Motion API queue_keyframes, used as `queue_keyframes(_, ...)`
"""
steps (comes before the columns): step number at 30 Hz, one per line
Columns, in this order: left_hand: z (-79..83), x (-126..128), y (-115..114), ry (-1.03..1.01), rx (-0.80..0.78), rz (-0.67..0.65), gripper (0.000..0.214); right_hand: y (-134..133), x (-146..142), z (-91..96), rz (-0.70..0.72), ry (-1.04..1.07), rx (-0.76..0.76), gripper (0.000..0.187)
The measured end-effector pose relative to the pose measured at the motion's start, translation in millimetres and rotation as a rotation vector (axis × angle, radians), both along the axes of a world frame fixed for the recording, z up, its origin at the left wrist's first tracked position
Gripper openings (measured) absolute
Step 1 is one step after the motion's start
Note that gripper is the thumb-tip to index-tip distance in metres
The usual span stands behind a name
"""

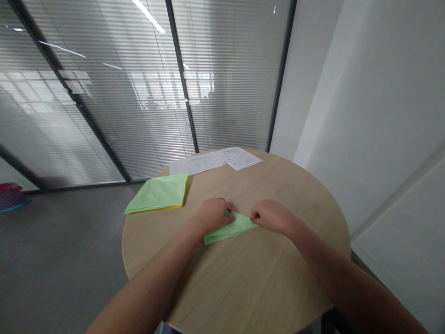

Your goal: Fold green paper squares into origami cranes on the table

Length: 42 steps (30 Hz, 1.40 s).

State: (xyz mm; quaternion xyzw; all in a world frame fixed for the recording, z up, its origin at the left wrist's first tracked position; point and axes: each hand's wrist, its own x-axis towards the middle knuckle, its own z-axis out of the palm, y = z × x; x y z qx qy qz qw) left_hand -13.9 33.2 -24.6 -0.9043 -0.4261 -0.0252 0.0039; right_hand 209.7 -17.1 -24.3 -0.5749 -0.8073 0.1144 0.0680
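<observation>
A folded light green paper lies flat near the middle of the round wooden table. My left hand rests on its left end with the fingers curled and pressed down on it. My right hand pinches the paper's right tip with closed fingers. The part of the paper under both hands is hidden.
A stack of green and yellow paper sheets lies at the table's left rear edge. Two white printed sheets lie at the back. Glass partitions with blinds stand behind, a white wall to the right, and a pink basket sits on the floor far left.
</observation>
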Motion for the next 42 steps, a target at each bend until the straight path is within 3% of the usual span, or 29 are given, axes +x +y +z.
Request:
queue_keyframes(10,7.5,7,-11,0.088,0.015,0.15,0.042,-11,6,8.8,-0.114,-0.146,-0.046,0.021)
queue_keyframes(18,6.7,9,-12,0.077,0.013,0.146,0.041,-15,23,15.6,-0.114,-0.082,-0.169,0.017)
queue_keyframes(25,6.5,9,-11,0.053,-0.023,0.157,0.039,-10,38,15.9,-0.133,-0.079,-0.114,0.016)
queue_keyframes(28,4.0,8,-11,0.027,-0.019,0.123,0.036,-5,34,15.5,-0.16,0.044,-0.022,0.023)
queue_keyframes(31,0.8,7,-10,0.011,0.003,0.076,0.032,-3,24,10.9,-0.12,0.117,-0.082,0.023)
queue_keyframes(42,-8.6,3,-4,-0.144,-0.042,0.115,0.032,-4,2,-0.9,-0.102,0.124,-0.094,0.011)
